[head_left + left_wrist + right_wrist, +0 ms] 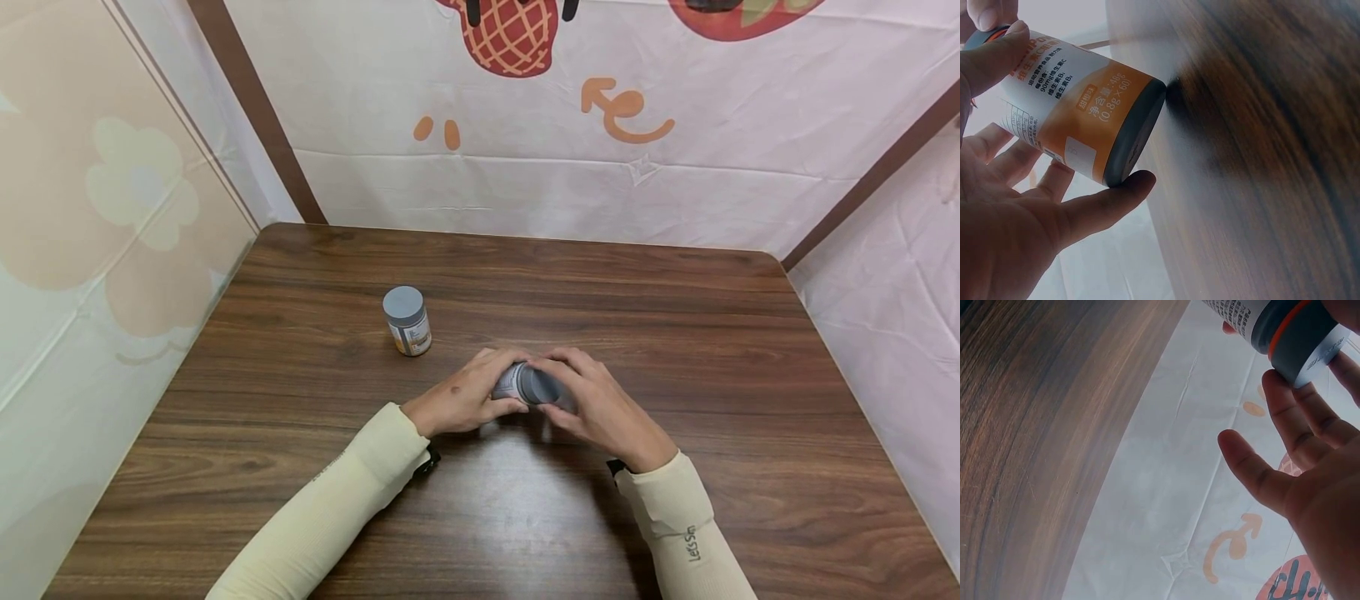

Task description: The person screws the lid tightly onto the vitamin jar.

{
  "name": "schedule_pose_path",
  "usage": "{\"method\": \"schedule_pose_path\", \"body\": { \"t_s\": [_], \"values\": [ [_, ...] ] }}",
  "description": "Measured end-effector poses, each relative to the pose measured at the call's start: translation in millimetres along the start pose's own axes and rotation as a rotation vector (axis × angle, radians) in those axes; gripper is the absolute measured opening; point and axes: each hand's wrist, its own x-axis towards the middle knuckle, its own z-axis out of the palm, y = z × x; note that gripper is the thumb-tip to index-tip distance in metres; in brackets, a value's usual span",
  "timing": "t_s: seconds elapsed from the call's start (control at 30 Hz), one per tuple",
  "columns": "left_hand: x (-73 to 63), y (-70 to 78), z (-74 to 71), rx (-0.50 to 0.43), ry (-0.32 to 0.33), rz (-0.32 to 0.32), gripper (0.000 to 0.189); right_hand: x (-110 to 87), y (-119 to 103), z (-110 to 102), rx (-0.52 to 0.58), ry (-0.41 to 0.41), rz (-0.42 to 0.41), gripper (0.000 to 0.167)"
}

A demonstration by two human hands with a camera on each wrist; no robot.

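Note:
A supplement jar (1094,103) with a white and orange label and a dark grey base is tilted on its side, its lid end to the right in the head view. My left hand (465,393) grips the jar's body, the thumb across the label and the other fingers on its far side. With thumb and fingertips, my right hand (603,412) holds the grey lid (1304,347), which has an orange ring at its edge. The lid sits on the jar. In the left wrist view, the base's lower edge is close to the tabletop; whether it touches is unclear.
A second jar (407,321) with a grey lid stands upright on the brown wooden table (637,308), beyond my left hand. Patterned white cloth (525,183) hangs behind the table, with more cloth along the left and right sides.

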Motion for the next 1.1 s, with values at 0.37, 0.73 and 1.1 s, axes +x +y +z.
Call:
{"method": "schedule_pose_path", "body": {
  "t_s": [0.37, 0.73, 1.1],
  "values": [
    [-0.2, 0.3, 0.0, -0.012, -0.003, -0.006, 0.057, -0.2, -1.3, -0.2, -0.009, 0.001, 0.023, 0.062],
    [-0.1, 0.6, -0.2, -0.008, 0.002, -0.008, 0.055, -0.9, -0.5, -0.4, -0.010, -0.001, -0.014, 0.064],
    [0.0, 0.0, -0.2, -0.012, 0.002, 0.007, 0.058, -1.5, -2.1, 0.8, -0.019, 0.003, 0.045, 0.061]
  ]
}}
